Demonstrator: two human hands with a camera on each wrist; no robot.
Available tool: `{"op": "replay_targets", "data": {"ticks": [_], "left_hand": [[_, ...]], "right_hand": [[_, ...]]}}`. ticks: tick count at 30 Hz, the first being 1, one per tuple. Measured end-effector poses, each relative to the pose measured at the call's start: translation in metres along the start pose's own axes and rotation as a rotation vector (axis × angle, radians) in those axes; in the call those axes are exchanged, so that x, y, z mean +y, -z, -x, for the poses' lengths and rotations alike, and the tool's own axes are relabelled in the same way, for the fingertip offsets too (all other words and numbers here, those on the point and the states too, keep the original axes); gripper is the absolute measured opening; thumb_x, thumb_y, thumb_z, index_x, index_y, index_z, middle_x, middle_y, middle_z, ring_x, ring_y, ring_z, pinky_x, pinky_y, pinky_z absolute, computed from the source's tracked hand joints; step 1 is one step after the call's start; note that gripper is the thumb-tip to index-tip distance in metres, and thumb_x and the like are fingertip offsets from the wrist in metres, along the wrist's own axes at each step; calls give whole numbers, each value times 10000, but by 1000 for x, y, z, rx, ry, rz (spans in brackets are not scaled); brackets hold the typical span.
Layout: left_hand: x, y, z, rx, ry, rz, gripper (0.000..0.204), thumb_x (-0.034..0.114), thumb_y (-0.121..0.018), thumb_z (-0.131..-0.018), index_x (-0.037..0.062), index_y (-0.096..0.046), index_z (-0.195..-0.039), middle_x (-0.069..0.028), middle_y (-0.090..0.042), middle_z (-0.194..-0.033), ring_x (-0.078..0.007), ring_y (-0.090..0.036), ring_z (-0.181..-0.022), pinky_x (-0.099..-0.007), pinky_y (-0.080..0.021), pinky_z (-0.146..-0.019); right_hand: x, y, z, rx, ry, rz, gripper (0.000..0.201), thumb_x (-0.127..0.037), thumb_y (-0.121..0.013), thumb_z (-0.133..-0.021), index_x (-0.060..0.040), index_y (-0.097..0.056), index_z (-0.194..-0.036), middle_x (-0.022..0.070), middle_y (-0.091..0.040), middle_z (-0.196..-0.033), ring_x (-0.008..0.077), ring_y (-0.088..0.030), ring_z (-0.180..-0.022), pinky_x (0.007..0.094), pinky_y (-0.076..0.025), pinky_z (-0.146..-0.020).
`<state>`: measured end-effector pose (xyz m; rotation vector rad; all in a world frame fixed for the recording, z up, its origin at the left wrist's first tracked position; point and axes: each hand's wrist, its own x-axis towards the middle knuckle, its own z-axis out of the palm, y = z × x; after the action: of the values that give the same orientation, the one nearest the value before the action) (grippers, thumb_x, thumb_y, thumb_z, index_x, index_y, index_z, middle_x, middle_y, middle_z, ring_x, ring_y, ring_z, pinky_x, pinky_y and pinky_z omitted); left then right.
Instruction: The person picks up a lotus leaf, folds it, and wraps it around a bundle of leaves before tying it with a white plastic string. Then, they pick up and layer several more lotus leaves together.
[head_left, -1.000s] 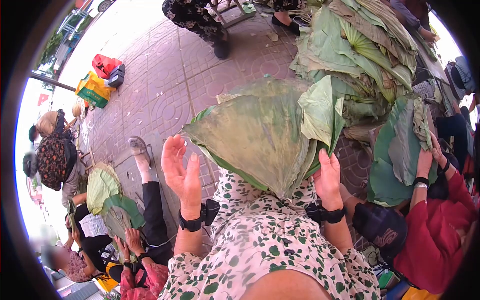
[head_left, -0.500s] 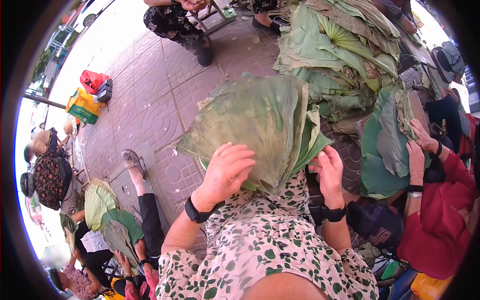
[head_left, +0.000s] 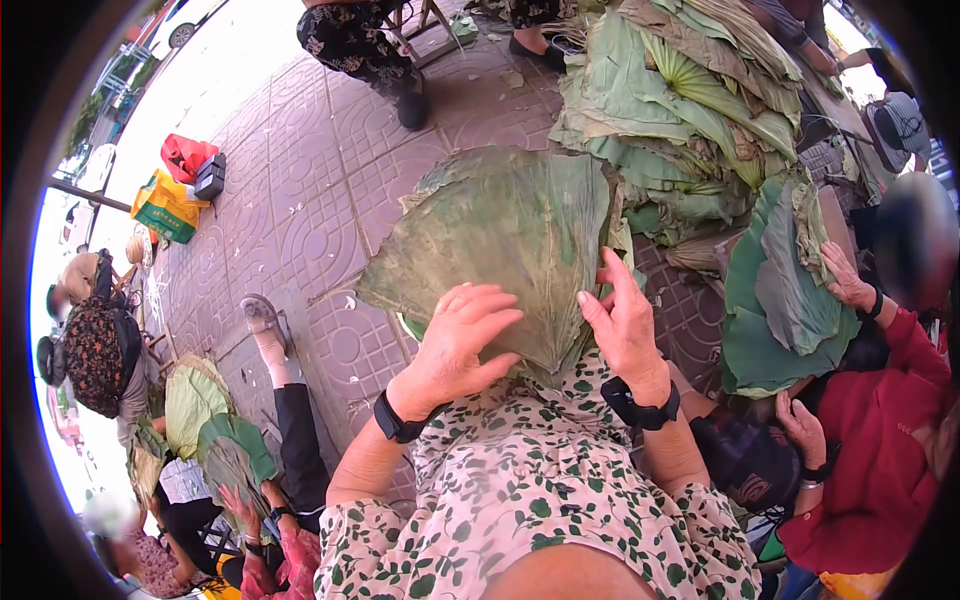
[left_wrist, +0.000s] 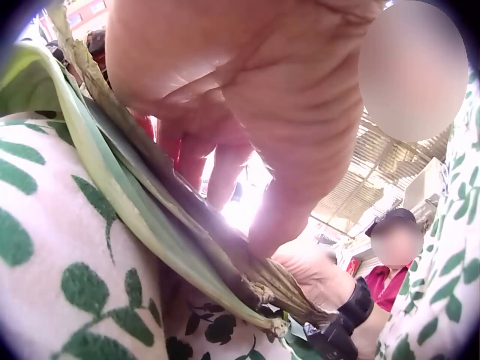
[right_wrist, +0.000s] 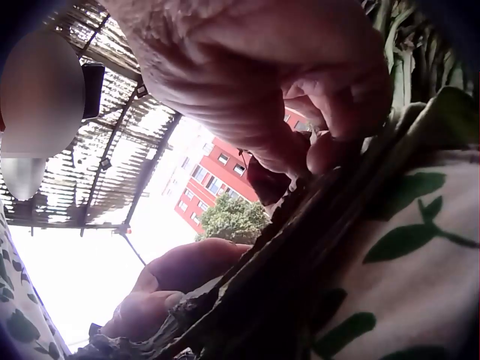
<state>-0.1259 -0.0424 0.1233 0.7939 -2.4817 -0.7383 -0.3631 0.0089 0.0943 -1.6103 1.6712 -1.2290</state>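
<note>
A folded stack of lotus leaves (head_left: 520,215), dull green and brown with a point toward me, lies on my lap over the printed dress (head_left: 510,470). Over its near left part is my left hand (head_left: 455,340), fingers loosely spread and touching the top leaf. My right hand (head_left: 630,325) pinches the stack's right edge, its thumb on the upper face. Close up in the right wrist view, thumb and fingertips meet around the leaf edge (right_wrist: 277,247). The left wrist view shows several leaf layers (left_wrist: 135,172) edge-on under the left palm.
A tall heap of lotus leaves (head_left: 680,100) stands ahead to the right. On the right, a person in red (head_left: 870,440) handles large green leaves (head_left: 770,300); another at lower left has leaves (head_left: 225,430). Bags (head_left: 168,208) sit on the paving (head_left: 300,200). Someone's foot (head_left: 265,315) extends at left.
My left hand came from beside the stack onto its top. The right hand let go of the pale side leaf, moved inward and pinches the stack's right edge; that leaf is now mostly hidden.
</note>
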Motion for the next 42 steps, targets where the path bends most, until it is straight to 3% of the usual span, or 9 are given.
{"op": "replay_targets", "data": {"ticks": [2, 7, 14, 18, 22, 26, 30, 36, 42], "left_hand": [[2, 0, 0, 2, 5, 4, 522, 179, -749, -635, 64, -589, -1118, -92, -550, -1199, -298, -458, -1189, -475, -286, -1041], [13, 2, -1, -8, 43, 5, 657, 185, -763, -606, 63, -531, -1208, -123, -494, -1285, -313, -405, -1249, -488, -235, -1076], [12, -1, -3, 103, -26, -22, 602, 72, -693, -604, 34, -539, -1185, -165, -502, -1262, -350, -454, -1196, -480, -305, -1035], [16, 8, -3, 377, 144, 269, 300, 13, -582, -836, -13, -565, -1134, -138, -602, -1118, -260, -560, -1054, -333, -410, -918], [12, 18, -7, 494, 332, 594, 276, 135, -547, -932, -24, -557, -1157, -50, -606, -1012, -123, -522, -878, -248, -410, -811], [5, 8, -15, 331, 280, 460, 279, 78, -576, -900, -13, -557, -1164, -87, -617, -1006, -152, -550, -890, -262, -422, -818], [1, -1, -29, 221, 41, 163, 376, -80, -555, -721, 17, -600, -1081, -152, -613, -1088, -325, -566, -1007, -373, -430, -894], [-10, 3, -40, 224, 28, 204, 445, -100, -521, -644, 32, -608, -1060, -135, -618, -1081, -325, -561, -1012, -387, -426, -886], [-17, 2, -33, 176, 58, 223, 469, -81, -537, -605, 45, -612, -1051, -131, -621, -1097, -319, -563, -1013, -378, -421, -889]], "right_hand": [[3, -4, -3, -15, 24, 80, 514, -69, -583, -860, 59, -364, -1307, 154, -604, -999, 134, -583, -677, 253, -475, -603], [-18, -1, -12, -261, -489, -684, 547, -98, -601, -856, 55, -341, -1313, 99, -606, -930, 111, -559, -612, 242, -469, -546], [-54, 13, -30, -372, -506, -1078, 467, -140, -573, -885, -3, -385, -1290, 68, -599, -980, 89, -562, -675, 230, -480, -583], [-63, 37, -26, -355, -314, -867, 542, -138, -551, -901, -3, -297, -1360, 98, -575, -990, 148, -592, -763, 269, -496, -634], [-58, 89, -14, -286, -310, -739, 550, -122, -548, -902, -14, -285, -1373, 119, -571, -1030, 158, -593, -786, 275, -495, -679], [-57, 146, 21, -85, -397, -624, 526, -131, -556, -897, -14, -328, -1357, 107, -595, -992, 141, -598, -774, 272, -495, -685], [-73, 196, 56, 132, -362, -521, 562, -160, -560, -891, 4, -311, -1367, 117, -593, -969, 134, -595, -699, 232, -498, -591], [-147, 242, 68, 426, -268, -184, 610, -145, -564, -862, 38, -286, -1372, 112, -592, -901, 118, -564, -633, 213, -466, -550], [-191, 260, 34, 345, -112, 23, 684, -249, -631, -852, 49, -298, -1369, 93, -597, -846, 98, -554, -600, 198, -448, -525]]}}
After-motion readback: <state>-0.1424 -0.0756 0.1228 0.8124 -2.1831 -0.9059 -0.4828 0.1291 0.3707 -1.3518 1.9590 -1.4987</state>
